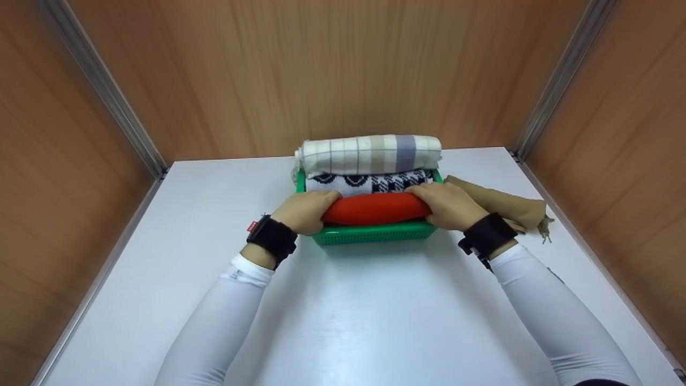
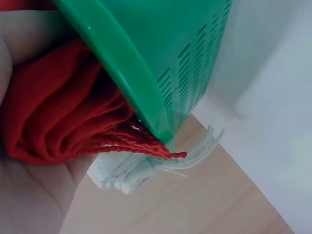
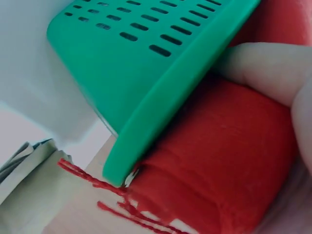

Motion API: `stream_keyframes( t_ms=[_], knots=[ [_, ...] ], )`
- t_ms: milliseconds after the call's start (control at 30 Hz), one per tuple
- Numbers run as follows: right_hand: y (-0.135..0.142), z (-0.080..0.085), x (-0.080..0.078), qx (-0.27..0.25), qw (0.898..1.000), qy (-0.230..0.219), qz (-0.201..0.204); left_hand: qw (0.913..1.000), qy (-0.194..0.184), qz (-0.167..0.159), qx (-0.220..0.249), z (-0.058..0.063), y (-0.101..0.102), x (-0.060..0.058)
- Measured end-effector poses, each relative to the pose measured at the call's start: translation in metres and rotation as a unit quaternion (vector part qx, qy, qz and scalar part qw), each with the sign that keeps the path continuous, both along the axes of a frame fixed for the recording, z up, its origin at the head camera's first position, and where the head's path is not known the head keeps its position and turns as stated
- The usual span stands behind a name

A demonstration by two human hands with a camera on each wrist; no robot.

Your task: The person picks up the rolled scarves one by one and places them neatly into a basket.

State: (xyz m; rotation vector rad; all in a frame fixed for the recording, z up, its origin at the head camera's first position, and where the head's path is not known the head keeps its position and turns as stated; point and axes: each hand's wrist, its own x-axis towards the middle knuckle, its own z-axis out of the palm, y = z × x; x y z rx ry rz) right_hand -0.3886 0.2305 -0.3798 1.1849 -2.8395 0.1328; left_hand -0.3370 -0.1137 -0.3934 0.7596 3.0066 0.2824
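Observation:
A rolled red scarf (image 1: 376, 209) lies along the front of a green plastic basket (image 1: 375, 234). My left hand (image 1: 305, 212) grips its left end, and my right hand (image 1: 451, 206) grips the right end. Folded layers and twisted red fringe (image 2: 131, 141) show beside the left palm in the left wrist view. In the right wrist view, more fringe hangs past the basket's rim (image 3: 146, 122). Behind the red roll sit a black-and-white patterned knit (image 1: 396, 182) and a cream plaid scarf (image 1: 370, 154) with pale tassels.
A folded tan scarf (image 1: 504, 203) with fringe lies on the white table (image 1: 343, 321), right of the basket and partly behind my right wrist. Wood-grain panels (image 1: 343, 69) with metal edge strips close off the back and both sides.

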Motion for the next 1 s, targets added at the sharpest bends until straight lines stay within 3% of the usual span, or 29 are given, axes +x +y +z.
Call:
stream_keyframes(
  t_ms=[367,700,833,1000],
  knots=[
    [0.011,0.0,-0.002,-0.006,0.999,-0.042,-0.004,0.9999,-0.01,0.002,-0.003,0.0,-0.005,0.001],
    [0.014,-0.008,0.0,-0.029,0.998,-0.054,-0.011,0.9997,-0.012,-0.009,0.018,-0.008,-0.004,0.004],
    [0.014,-0.012,0.001,-0.032,0.998,-0.051,-0.019,0.9994,0.009,-0.002,0.033,-0.014,-0.001,0.005],
    [0.012,-0.024,0.0,-0.062,0.998,-0.016,-0.016,0.9981,0.045,0.015,0.039,-0.024,0.0,0.004]
  ],
)
